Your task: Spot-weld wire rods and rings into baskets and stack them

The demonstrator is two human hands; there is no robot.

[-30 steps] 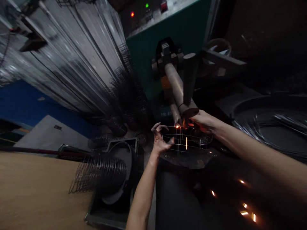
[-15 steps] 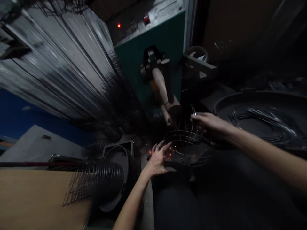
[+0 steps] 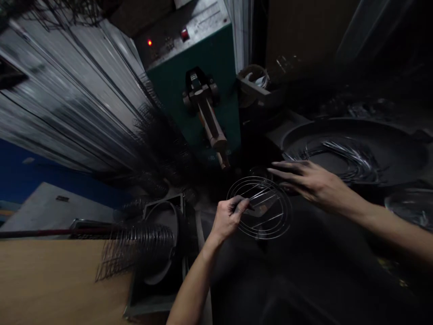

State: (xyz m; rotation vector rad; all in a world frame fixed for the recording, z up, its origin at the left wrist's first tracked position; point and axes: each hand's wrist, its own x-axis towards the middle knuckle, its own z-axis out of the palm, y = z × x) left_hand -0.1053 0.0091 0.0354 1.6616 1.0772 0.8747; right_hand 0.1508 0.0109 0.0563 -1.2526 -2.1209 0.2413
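My left hand [image 3: 230,217] is closed in a pinch at the left part of a round wire rack [image 3: 286,221], made of thin concentric rings with several straight cross wires. The rack lies in front of the copper-coloured tip of a spot welder's arm [image 3: 216,140]. Held out past the rack's right side, my right hand [image 3: 314,183] has its fingers stretched forward, with nothing seen in them. What lies under the rack is too dark to make out.
Behind stands the green machine body [image 3: 213,63] with a lit red lamp. A wide dark basin [image 3: 399,149] with a bundle of bent wires [image 3: 355,155] is at right. At left, a stack of wire rings [image 3: 142,243] hangs on a rod beside a box frame.
The sparks near my left hand are gone, and that hand has gone from spread to pinching the rack. My right hand has opened, letting go of thin wire. The view has shifted.
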